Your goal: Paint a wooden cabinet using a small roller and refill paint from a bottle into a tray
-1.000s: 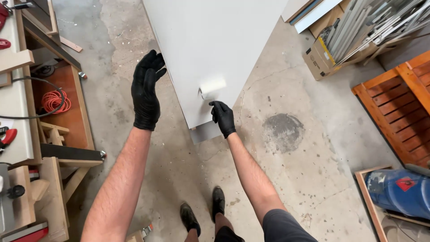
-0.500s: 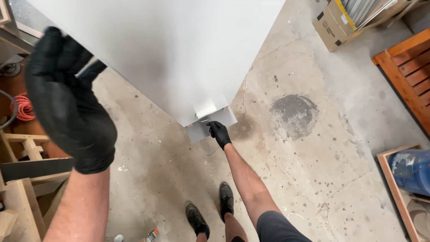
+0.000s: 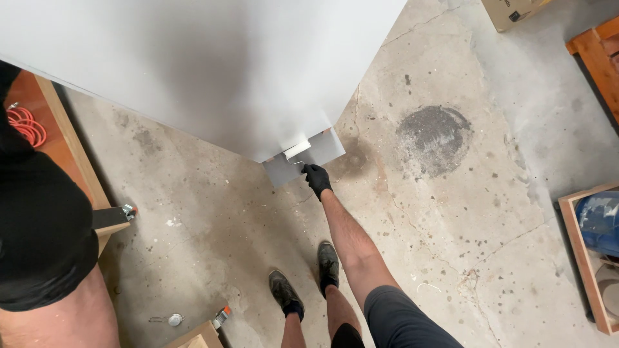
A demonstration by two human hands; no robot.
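A large white flat panel (image 3: 193,71) stands over the stained concrete floor (image 3: 451,212). My black-gloved left hand (image 3: 39,232) looms close, its grip hidden. My gloved right hand (image 3: 317,180) clenches a small white paint roller (image 3: 297,150) at the panel's lower edge.

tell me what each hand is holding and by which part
The right hand holds a small paint roller by its handle, the roller against the white panel. The left hand is close to the camera; whether it holds anything cannot be told.
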